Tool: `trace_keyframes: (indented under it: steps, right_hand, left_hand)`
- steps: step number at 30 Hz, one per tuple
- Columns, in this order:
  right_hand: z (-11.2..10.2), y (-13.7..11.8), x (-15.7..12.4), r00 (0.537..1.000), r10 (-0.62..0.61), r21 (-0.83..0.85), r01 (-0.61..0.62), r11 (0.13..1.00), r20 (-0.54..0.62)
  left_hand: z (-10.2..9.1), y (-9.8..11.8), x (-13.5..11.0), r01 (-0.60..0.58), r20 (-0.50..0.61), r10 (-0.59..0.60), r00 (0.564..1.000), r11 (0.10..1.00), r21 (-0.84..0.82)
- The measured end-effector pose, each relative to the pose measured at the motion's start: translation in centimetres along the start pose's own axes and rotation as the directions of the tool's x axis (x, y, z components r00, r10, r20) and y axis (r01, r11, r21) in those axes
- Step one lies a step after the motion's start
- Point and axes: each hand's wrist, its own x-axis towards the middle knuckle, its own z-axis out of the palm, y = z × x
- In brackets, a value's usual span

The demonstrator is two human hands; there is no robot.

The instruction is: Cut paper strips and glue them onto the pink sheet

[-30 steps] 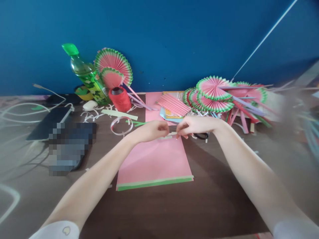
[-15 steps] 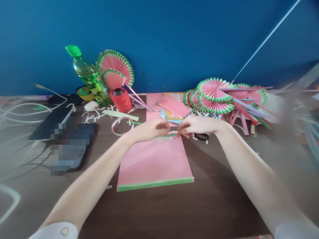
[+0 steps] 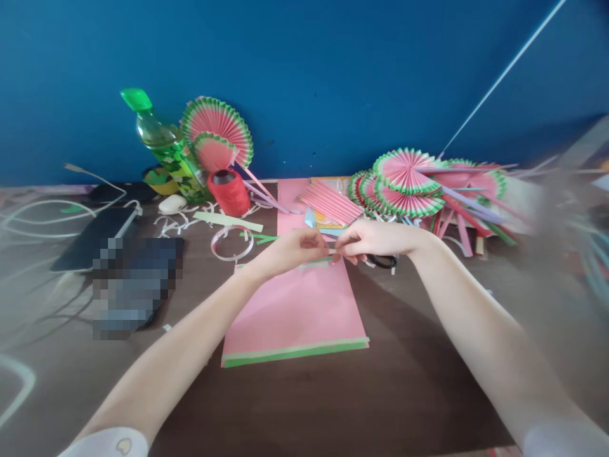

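Observation:
My left hand (image 3: 299,247) and my right hand (image 3: 364,240) almost meet over the far edge of a pink sheet of paper (image 3: 295,304). The fingers of both are curled into a pinch. Between the fingertips there may be a small pale strip, but it is too small and covered to name. Along its near edge the sheet carries a pale green and a darker green strip (image 3: 295,352); similar strips line its far edge, partly behind my left hand. Just right of my right fingers lie the dark handles of what looks like scissors (image 3: 384,261).
Left of the sheet are a tape roll (image 3: 231,244), a red thread spool (image 3: 229,192), a green-capped bottle (image 3: 166,149), a phone (image 3: 143,282) and cables. Pleated watermelon-coloured paper fans (image 3: 409,174) pile up at the back right. Pink folded paper (image 3: 330,202) lies beyond my hands.
My hands have drawn slightly closer together at the sheet's far edge. The pale strip seen between them before is now mostly covered. A white scrap shows beside my left forearm.

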Motion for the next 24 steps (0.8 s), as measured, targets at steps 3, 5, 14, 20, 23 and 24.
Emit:
trace_keyframes:
  steps: [3,5,14,20,23,24]
  right_hand:
    - [0.06,0.18,0.05,1.0,-0.006,0.002,0.006,1.0,-0.003]
    - [0.1,0.3,0.11,1.0,-0.011,0.001,0.011,1.0,-0.005]
    - [0.06,0.21,0.12,1.0,-0.006,-0.003,0.006,1.0,-0.004]
    - [0.11,0.16,0.13,1.0,0.003,-0.002,-0.003,1.0,-0.007]
    - [0.13,0.2,0.17,1.0,-0.009,-0.015,0.009,1.0,0.0]
    - [0.14,0.24,0.19,1.0,-0.013,-0.02,0.013,1.0,0.001]
  left_hand:
    - [-0.2,-0.21,0.02,0.0,0.01,0.0,1.0,1.0,-0.018]
    - [-0.24,-0.34,0.04,0.003,0.011,-0.002,1.0,1.0,-0.019]
    - [-0.33,-0.17,-0.02,0.0,0.046,0.002,0.999,0.999,-0.039]
    - [-0.53,0.05,-0.22,0.008,0.076,-0.004,0.997,0.998,-0.057]
    - [-0.44,0.0,-0.19,0.005,0.071,-0.003,0.997,1.0,-0.029]
    - [-0.41,-0.01,-0.17,0.003,0.066,-0.002,0.998,1.0,-0.02]
